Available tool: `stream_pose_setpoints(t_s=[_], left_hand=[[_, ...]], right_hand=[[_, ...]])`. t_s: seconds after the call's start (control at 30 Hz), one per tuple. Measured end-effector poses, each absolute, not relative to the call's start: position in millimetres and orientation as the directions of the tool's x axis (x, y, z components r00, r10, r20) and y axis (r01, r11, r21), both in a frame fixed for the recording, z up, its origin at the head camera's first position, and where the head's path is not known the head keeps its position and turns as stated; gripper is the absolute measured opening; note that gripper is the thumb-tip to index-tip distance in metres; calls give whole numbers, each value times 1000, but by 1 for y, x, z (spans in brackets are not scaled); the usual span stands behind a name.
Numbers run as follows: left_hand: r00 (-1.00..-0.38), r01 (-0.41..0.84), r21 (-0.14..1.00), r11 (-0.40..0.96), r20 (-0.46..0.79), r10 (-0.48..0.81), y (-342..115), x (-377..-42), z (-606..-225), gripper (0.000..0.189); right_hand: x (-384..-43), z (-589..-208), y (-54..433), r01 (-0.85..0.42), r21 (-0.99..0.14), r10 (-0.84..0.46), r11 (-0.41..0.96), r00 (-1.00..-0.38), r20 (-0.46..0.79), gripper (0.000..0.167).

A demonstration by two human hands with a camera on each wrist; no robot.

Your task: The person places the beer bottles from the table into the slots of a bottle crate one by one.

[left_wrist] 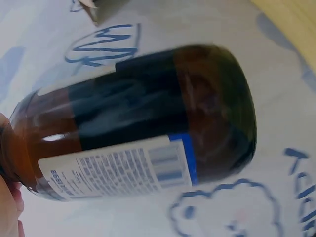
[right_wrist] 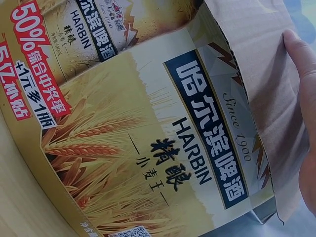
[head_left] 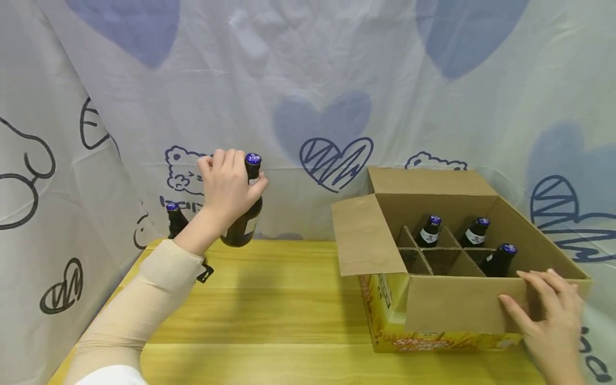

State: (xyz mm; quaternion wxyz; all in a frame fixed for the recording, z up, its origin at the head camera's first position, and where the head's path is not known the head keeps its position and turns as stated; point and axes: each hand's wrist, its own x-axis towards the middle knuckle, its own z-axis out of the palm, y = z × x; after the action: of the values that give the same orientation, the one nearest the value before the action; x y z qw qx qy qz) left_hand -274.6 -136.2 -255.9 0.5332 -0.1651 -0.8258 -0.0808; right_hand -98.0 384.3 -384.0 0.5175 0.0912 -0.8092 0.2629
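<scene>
My left hand (head_left: 226, 182) grips a brown glass beer bottle (head_left: 240, 231) by its neck, above the table near its back edge. The bottle's blue cap pokes out between thumb and fingers. In the left wrist view its dark label and a white barcode panel face the camera. On the right stands an open cardboard beer box (head_left: 385, 321), with beer bottles (head_left: 428, 235) upright in some of its divided cells. My right hand (head_left: 553, 310) rests at the box's front edge, fingers extended, thumb against the folded-down front flap (head_left: 457, 305).
Another beer bottle (head_left: 176, 220) stands at the back left, partly hidden by my left arm. Cardboard dividers (head_left: 449, 238) split the box inside. The box's left flap (head_left: 368, 235) sticks out over the yellow wood table (head_left: 269, 321). A patterned cloth (head_left: 240, 96) hangs behind.
</scene>
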Motion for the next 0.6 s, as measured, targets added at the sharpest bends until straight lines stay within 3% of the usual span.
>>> stream_pose_setpoints(t_s=[0.13, 0.37, 0.6], left_hand=[[-400, 397, -60, 916, 887, 231, -122, -267, -229, 39], [-374, 459, -119, 881, 873, 313, -88, -258, -190, 38], [-409, 497, -147, 855, 829, 380, -49, -248, -159, 40]], right_hand=[[-98, -384, 384, -423, -329, 123, 844, -444, 888, 82], [-100, -385, 384, -434, -336, 129, 836, -439, 889, 81], [-99, -384, 384, -428, -342, 136, 837, -443, 886, 81]])
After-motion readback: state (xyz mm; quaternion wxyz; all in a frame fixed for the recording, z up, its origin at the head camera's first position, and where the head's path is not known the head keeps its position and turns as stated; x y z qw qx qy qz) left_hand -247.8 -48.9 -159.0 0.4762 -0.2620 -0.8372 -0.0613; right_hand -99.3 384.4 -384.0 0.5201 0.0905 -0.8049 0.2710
